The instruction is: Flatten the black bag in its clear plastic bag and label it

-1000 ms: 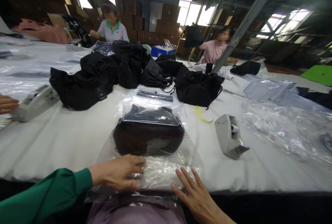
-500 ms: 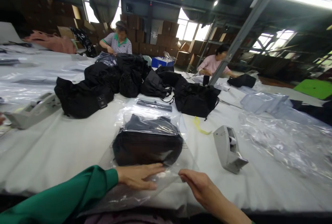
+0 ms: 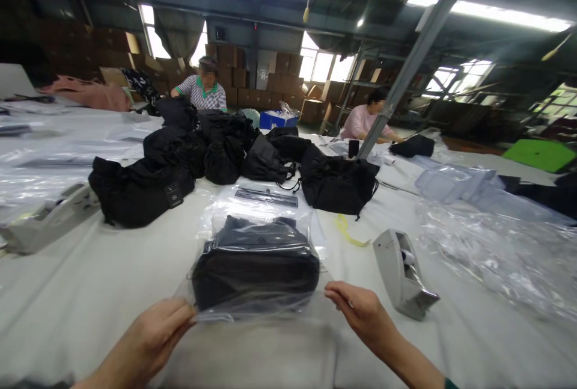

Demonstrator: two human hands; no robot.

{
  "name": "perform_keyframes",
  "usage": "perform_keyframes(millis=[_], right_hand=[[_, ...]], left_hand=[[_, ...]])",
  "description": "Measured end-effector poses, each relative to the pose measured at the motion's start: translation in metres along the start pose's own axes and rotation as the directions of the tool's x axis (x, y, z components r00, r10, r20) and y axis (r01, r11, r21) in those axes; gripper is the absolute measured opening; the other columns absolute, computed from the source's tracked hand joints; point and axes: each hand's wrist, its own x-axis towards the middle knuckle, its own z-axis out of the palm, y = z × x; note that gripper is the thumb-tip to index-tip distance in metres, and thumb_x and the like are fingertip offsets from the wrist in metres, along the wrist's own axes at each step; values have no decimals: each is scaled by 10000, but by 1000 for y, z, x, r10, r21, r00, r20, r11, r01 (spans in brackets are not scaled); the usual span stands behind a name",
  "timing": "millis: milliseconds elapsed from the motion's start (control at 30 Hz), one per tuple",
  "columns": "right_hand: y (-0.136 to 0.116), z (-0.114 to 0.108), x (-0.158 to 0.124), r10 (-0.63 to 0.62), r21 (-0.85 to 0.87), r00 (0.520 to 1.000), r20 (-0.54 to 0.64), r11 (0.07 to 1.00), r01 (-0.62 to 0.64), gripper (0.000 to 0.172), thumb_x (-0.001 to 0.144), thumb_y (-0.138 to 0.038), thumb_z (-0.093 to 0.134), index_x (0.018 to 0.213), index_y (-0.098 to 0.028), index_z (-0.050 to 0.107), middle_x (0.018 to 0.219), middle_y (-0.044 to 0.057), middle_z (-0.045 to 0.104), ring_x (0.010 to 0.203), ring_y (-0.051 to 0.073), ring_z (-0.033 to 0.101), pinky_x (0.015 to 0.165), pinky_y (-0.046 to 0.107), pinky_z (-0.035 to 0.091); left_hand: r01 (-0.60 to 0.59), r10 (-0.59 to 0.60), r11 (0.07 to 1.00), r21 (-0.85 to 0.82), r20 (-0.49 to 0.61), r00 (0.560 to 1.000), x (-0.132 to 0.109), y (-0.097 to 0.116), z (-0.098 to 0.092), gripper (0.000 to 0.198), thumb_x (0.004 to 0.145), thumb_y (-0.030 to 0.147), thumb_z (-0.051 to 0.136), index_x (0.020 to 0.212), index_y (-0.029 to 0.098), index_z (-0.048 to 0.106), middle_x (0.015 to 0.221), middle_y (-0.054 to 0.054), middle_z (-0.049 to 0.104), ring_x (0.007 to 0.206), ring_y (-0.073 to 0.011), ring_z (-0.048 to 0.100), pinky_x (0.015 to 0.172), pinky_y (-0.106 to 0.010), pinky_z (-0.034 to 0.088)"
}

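Note:
A folded black bag (image 3: 259, 278) lies on the white-covered table in front of me, inside a clear plastic bag (image 3: 270, 315). My left hand (image 3: 155, 332) pinches the near left corner of the plastic. On the other side, my right hand (image 3: 356, 311) grips its near right edge between thumb and fingers. The near edge of the plastic is drawn up close against the black bag's front. A dark printed panel (image 3: 265, 196) shows at the far end of the plastic.
Right of my hand stands a grey tape dispenser (image 3: 401, 275), with a yellow strip (image 3: 349, 232) behind it. Another dispenser (image 3: 51, 220) is at left. Several black drawstring bags (image 3: 340, 181) are piled beyond. Loose plastic (image 3: 487, 257) covers the right side. Two people work across the table.
My left hand has gone from lying flat on the plastic to pinching its left corner. The plastic's near edge has been folded up toward the black bag. My right hand still grips the right edge.

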Motion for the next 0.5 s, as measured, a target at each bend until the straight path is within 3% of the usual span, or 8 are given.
perform_keyframes(millis=[100, 167, 267, 400, 433, 500], right_hand=[[12, -2, 6, -36, -88, 990, -136, 996, 24, 378, 962, -472, 477, 767, -207, 664, 676, 27, 702, 588, 154, 654, 587, 245, 499], [19, -1, 13, -38, -89, 978, -203, 996, 20, 418, 932, -515, 518, 686, -200, 642, 583, 12, 651, 513, 139, 601, 540, 242, 466], [27, 5, 26, 24, 22, 958, -287, 1000, -18, 444, 895, -557, 556, 636, -199, 604, 562, 8, 615, 500, 131, 558, 518, 242, 447], [38, 20, 38, 220, 267, 932, -289, 953, -142, 432, 894, -556, 550, 680, -189, 625, 783, 60, 720, 628, 154, 630, 588, 247, 493], [41, 24, 40, 265, 311, 927, -264, 934, -179, 424, 897, -550, 547, 706, -185, 646, 788, 57, 727, 631, 155, 637, 595, 245, 497], [46, 33, 41, 338, 355, 909, -242, 903, -241, 424, 890, -548, 556, 722, -177, 672, 690, 32, 700, 582, 148, 615, 573, 237, 482]], left_hand=[[0, 9, 999, 52, -173, 985, 27, -12, -12, 156, 926, 243, 507, 942, 243, 663, 1405, -80, 520, 1269, -272, 496, 1043, -403, 461], [-26, 28, 1000, 16, -182, 983, 41, -21, -17, 189, 925, 236, 496, 998, 263, 668, 1531, -32, 386, 1403, -289, 342, 1133, -449, 373], [-14, 8, 988, -152, -39, 999, 58, -40, -17, 248, 947, 262, 445, 1086, 259, 650, 1529, -28, 398, 1389, -240, 391, 1116, -381, 402], [33, 1, 976, -213, 160, 987, 69, -71, -11, 242, 952, 322, 450, 960, 247, 681, 1404, -45, 556, 1252, -226, 558, 1016, -334, 492], [37, -10, 984, -171, 153, 988, 70, -76, -9, 222, 939, 349, 481, 966, 254, 679, 1362, -48, 595, 1218, -235, 587, 1000, -352, 507], [60, -59, 998, -23, 21, 998, 69, -79, -5, 201, 900, 387, 542, 990, 263, 672, 1317, -69, 628, 1209, -294, 590, 1024, -483, 485]])
